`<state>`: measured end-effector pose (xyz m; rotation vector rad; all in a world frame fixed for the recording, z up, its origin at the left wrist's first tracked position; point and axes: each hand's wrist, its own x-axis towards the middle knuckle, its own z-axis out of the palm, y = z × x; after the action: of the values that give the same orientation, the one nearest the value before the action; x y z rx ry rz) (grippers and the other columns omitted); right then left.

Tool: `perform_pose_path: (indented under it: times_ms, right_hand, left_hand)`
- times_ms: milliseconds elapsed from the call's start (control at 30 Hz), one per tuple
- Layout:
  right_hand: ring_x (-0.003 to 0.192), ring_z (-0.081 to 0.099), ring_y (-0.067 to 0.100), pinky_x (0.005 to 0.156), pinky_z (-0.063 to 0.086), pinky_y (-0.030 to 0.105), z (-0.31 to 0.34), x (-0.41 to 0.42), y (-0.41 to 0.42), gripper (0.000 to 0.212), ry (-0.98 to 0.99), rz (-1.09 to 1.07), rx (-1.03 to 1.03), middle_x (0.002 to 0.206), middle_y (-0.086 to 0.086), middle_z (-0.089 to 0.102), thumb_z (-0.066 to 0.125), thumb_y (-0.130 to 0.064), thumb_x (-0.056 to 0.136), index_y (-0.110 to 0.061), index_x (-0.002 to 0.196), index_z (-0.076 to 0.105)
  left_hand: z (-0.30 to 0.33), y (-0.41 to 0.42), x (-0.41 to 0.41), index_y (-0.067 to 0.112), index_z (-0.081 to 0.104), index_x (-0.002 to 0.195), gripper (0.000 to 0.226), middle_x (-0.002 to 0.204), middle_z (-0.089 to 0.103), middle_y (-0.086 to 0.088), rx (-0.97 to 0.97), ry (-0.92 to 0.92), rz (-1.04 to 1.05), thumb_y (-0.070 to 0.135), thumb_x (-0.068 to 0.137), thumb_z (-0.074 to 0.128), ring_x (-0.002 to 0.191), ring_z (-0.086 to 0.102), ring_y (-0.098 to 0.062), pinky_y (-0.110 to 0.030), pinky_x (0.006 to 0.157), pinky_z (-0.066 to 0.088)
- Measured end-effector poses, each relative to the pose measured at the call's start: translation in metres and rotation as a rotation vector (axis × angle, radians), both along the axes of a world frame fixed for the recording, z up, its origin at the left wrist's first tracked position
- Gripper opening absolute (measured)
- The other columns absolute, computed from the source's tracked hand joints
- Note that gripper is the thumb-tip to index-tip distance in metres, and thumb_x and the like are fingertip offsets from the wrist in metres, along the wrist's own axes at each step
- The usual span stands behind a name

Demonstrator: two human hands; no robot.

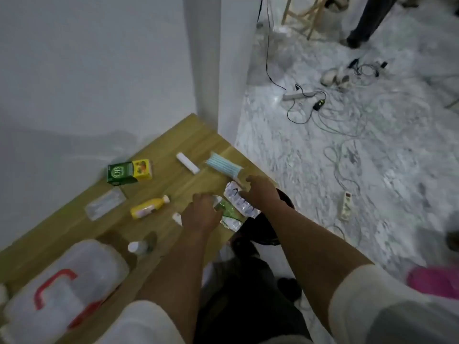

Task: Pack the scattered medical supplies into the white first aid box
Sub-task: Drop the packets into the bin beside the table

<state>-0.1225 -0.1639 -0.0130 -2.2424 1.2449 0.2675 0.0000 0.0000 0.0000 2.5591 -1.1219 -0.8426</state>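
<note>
The white first aid box [82, 266] with a red handle lies shut at the table's near left. My left hand [201, 214] grips green and silver blister packs [229, 213] near the table's right edge. My right hand [260, 192] rests on a silver pill strip [242, 203], fingers around it. Scattered on the wood: a blue face mask stack [223, 165], a white tube [187, 162], a green and yellow carton [129, 171], a yellow bottle [149, 207], a clear wrapped packet [104, 203], a small white-capped bottle [140, 247].
The wooden table [173, 184] stands against a white wall and pillar. A black bin [263, 227] sits under its right edge. On the marble floor lie cables, power strips [346, 206] and a pink object [434, 281]. Another person's leg [367, 21] shows at the top right.
</note>
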Motion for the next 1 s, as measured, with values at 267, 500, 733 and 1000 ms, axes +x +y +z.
perform_pose_path:
  times_ms: [267,500,733,1000]
  right_hand:
    - [0.105,0.060,0.030,0.073,0.052,0.039,-0.047,-0.009,0.005,0.062,-0.024,-0.172,0.066,0.118,0.008,0.059,0.082,-0.047,0.075,-0.020,0.121,0.051]
    - [0.099,0.066,0.029,0.073,0.046,0.030,-0.044,-0.029,0.008,0.027,-0.119,-0.403,0.208,0.103,0.010,0.070,0.078,-0.016,0.079,-0.010,0.103,0.067]
    - [0.092,0.064,0.017,0.074,0.042,0.024,-0.025,-0.134,-0.006,0.028,-0.308,-0.934,0.207,0.099,0.001,0.069,0.076,-0.014,0.081,-0.011,0.109,0.071]
    - [0.105,0.068,0.025,0.081,0.050,0.031,-0.056,-0.163,-0.052,0.044,-0.228,-0.948,0.287,0.107,0.006,0.072,0.079,-0.021,0.080,-0.013,0.121,0.065]
  left_hand:
    - [-0.043,-0.046,-0.020,0.012,0.046,0.127,0.057,0.132,0.039,-0.018,0.019,-0.083,-0.004,0.034,0.083,0.076,0.101,0.059,-0.042,-0.046,0.085,0.048]
    - [-0.035,-0.060,-0.041,0.010,0.058,0.110,0.024,0.105,0.067,-0.014,-0.085,0.202,0.197,0.005,0.087,0.060,0.098,0.063,-0.037,-0.033,0.072,0.037]
    - [-0.019,-0.104,-0.098,0.022,0.060,0.125,0.042,0.121,0.065,-0.007,-0.055,0.218,-0.036,0.005,0.087,0.054,0.105,0.062,-0.031,-0.035,0.078,0.046]
    - [-0.045,-0.183,-0.145,0.015,0.050,0.136,0.048,0.127,0.057,-0.012,-0.027,0.105,-0.259,0.003,0.089,0.049,0.107,0.059,-0.034,-0.048,0.084,0.050]
